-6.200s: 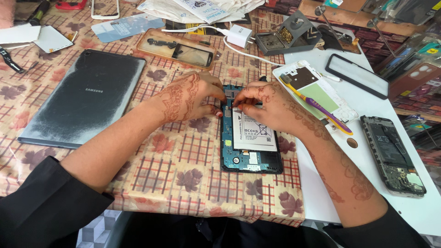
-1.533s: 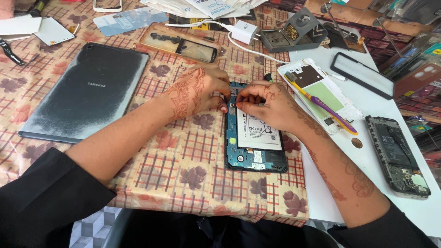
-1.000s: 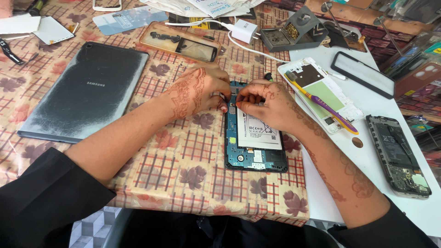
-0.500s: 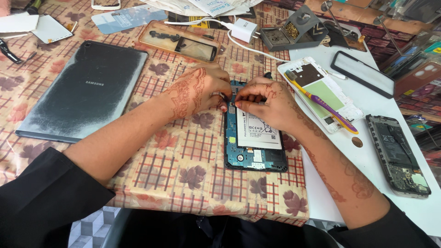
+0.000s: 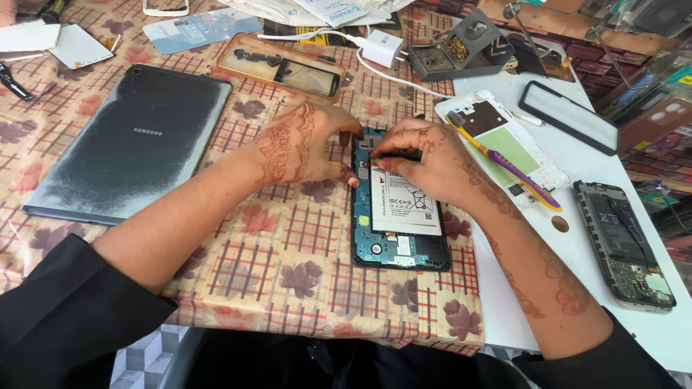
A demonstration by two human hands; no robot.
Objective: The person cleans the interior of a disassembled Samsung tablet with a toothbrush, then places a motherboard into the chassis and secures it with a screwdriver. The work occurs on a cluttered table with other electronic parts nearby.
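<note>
Centrally, an opened tablet (image 5: 398, 209) lies face down on the patterned tablecloth (image 5: 288, 266), with its back cover off. Its white battery (image 5: 404, 202) and blue circuit board (image 5: 364, 216) are exposed.

Left hand (image 5: 303, 144): it rests on the tablecloth at the tablet's upper left edge. The fingers are curled, with the fingertips touching the frame near the top left corner. Whether they pinch any small part cannot be told.

Right hand (image 5: 425, 162): it lies over the upper part of the tablet, above the battery. The fingers are bent and pressed together at the top edge of the board. They appear to pinch a small dark part, but the part is hidden under the fingertips and cannot be identified.

Surrounding items:
- A dark grey back cover (image 5: 130, 144) lies flat to the left of the hands, well apart from the tablet.
- A brown phone frame (image 5: 281, 65) lies beyond the left hand.
- A white charger (image 5: 382, 47) with its cable sits near the far edge.
- A white phone frame (image 5: 504, 144) lies to the right on the white table (image 5: 634, 338), with a purple and yellow toothbrush (image 5: 504, 162) across it.
- A stripped dark phone (image 5: 623, 245) lies further right.
- A black screen panel (image 5: 569, 115) lies behind it.
</note>
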